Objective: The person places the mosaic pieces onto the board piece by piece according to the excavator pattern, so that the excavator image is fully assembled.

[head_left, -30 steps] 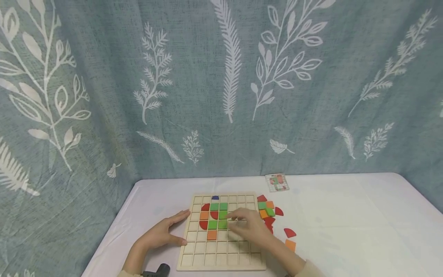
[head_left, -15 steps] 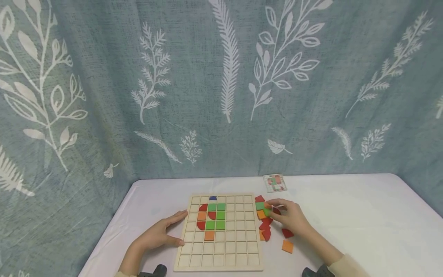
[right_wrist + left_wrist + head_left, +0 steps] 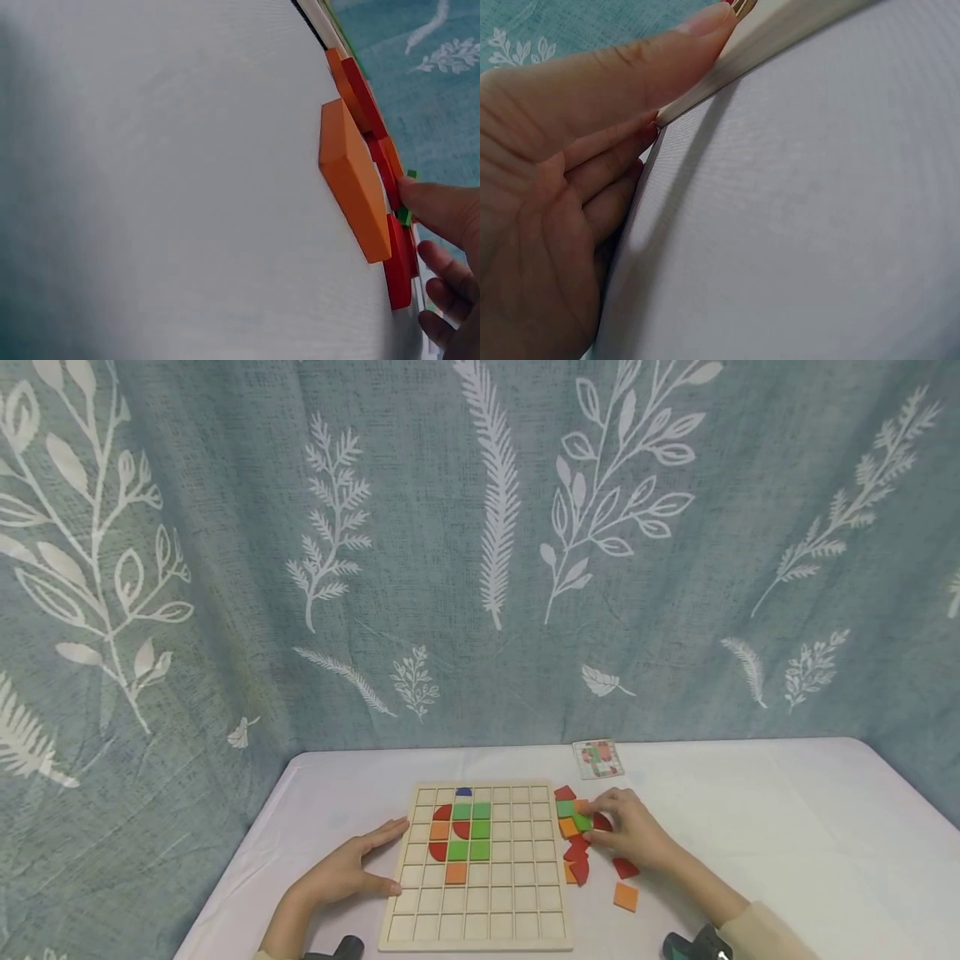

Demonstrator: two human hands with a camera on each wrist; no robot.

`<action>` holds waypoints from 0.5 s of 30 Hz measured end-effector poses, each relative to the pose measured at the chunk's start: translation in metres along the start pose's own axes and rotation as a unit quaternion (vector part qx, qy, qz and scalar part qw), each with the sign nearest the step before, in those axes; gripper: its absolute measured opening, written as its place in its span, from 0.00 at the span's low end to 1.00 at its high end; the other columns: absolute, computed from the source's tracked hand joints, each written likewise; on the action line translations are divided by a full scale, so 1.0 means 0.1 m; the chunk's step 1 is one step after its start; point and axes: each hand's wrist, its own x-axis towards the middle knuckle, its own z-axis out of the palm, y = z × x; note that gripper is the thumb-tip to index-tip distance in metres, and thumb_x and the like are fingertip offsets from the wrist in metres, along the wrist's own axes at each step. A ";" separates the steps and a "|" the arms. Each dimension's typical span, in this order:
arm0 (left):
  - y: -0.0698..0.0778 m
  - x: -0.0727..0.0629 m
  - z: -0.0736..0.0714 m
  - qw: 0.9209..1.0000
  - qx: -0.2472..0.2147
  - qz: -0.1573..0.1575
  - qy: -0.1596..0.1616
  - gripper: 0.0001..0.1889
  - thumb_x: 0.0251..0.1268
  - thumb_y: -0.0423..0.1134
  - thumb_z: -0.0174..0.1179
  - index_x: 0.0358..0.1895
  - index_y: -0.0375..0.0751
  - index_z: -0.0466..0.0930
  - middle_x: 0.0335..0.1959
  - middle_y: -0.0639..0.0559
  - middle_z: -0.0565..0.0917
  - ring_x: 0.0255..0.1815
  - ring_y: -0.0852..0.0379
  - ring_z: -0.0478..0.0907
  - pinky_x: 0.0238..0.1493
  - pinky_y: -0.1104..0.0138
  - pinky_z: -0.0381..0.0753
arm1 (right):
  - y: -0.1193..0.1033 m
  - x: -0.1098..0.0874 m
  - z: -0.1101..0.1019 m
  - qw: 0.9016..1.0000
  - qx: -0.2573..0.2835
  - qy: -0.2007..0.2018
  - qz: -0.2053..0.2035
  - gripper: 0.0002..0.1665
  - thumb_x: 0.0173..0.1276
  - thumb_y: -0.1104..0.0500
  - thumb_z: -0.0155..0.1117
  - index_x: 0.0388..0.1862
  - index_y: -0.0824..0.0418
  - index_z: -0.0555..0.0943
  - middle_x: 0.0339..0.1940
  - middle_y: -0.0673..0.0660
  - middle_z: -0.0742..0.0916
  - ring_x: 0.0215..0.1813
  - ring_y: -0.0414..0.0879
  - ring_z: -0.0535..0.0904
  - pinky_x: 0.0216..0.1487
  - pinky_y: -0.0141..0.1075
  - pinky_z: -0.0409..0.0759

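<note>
Barely shifted since half a second ago, right hand [image 3: 628, 835] pinching green tile [image 3: 582, 821]; best lifted straight up, left hand [image 3: 347, 868] flat against board [image 3: 480, 902].

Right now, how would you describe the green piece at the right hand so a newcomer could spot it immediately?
Start at the wooden grid board on the white table. Just off its right edge lies a cluster of loose pieces, where the right hand reaches in. The green square sits at its fingertips, tilted, while its red and orange neighbours differ in colour and another green square lies beside it.
</note>
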 end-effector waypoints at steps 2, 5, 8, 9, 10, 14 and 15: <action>0.00 0.00 0.00 1.000 0.001 -0.002 0.002 0.49 0.39 0.43 0.73 0.69 0.35 0.58 0.71 0.33 0.51 0.71 0.33 0.42 0.66 0.38 0.43 | 0.00 0.00 0.00 1.000 -0.002 0.000 0.000 0.15 0.52 0.57 0.72 0.40 0.55 0.85 0.38 0.46 0.80 0.45 0.45 0.70 0.46 0.39 0.73; 0.00 0.01 -0.01 1.000 0.002 -0.004 0.003 0.49 0.39 0.44 0.73 0.69 0.35 0.58 0.71 0.33 0.52 0.71 0.33 0.42 0.66 0.38 0.43 | 0.00 0.01 -0.01 1.000 0.003 -0.001 0.008 0.13 0.50 0.56 0.73 0.37 0.55 0.84 0.38 0.46 0.81 0.46 0.45 0.71 0.48 0.42 0.74; 0.01 0.02 -0.01 1.000 0.001 -0.007 0.002 0.49 0.39 0.44 0.73 0.69 0.36 0.58 0.71 0.34 0.52 0.71 0.33 0.42 0.66 0.37 0.43 | -0.02 0.01 -0.04 0.999 0.016 0.000 0.036 0.14 0.48 0.54 0.75 0.34 0.54 0.83 0.37 0.45 0.82 0.45 0.44 0.73 0.50 0.45 0.75; 0.01 0.02 -0.01 1.000 0.000 -0.007 0.002 0.49 0.39 0.44 0.73 0.69 0.36 0.58 0.71 0.34 0.52 0.71 0.33 0.42 0.66 0.38 0.43 | -0.03 0.01 -0.05 0.999 0.021 0.003 0.046 0.14 0.47 0.54 0.75 0.33 0.54 0.83 0.36 0.45 0.83 0.44 0.44 0.74 0.50 0.45 0.75; 0.02 0.02 -0.01 1.000 0.001 -0.007 0.002 0.49 0.39 0.44 0.73 0.69 0.36 0.58 0.71 0.34 0.52 0.71 0.33 0.42 0.66 0.38 0.43 | -0.04 0.01 -0.06 0.998 0.026 0.007 0.058 0.14 0.47 0.53 0.76 0.33 0.53 0.83 0.36 0.45 0.83 0.43 0.43 0.75 0.50 0.44 0.76; 0.02 0.02 -0.02 1.000 0.001 -0.007 0.001 0.49 0.39 0.43 0.73 0.69 0.35 0.58 0.71 0.34 0.52 0.71 0.33 0.42 0.66 0.37 0.43 | -0.08 -0.01 -0.14 0.996 0.049 0.022 0.073 0.13 0.47 0.52 0.76 0.33 0.52 0.84 0.34 0.45 0.85 0.41 0.44 0.78 0.47 0.43 0.78; 0.02 0.01 -0.03 1.000 0.002 -0.006 0.001 0.49 0.40 0.43 0.73 0.69 0.35 0.58 0.71 0.33 0.52 0.71 0.32 0.42 0.65 0.37 0.43 | -0.08 -0.01 -0.15 0.996 0.053 0.025 0.071 0.13 0.47 0.53 0.75 0.33 0.53 0.85 0.34 0.45 0.86 0.41 0.44 0.79 0.47 0.44 0.79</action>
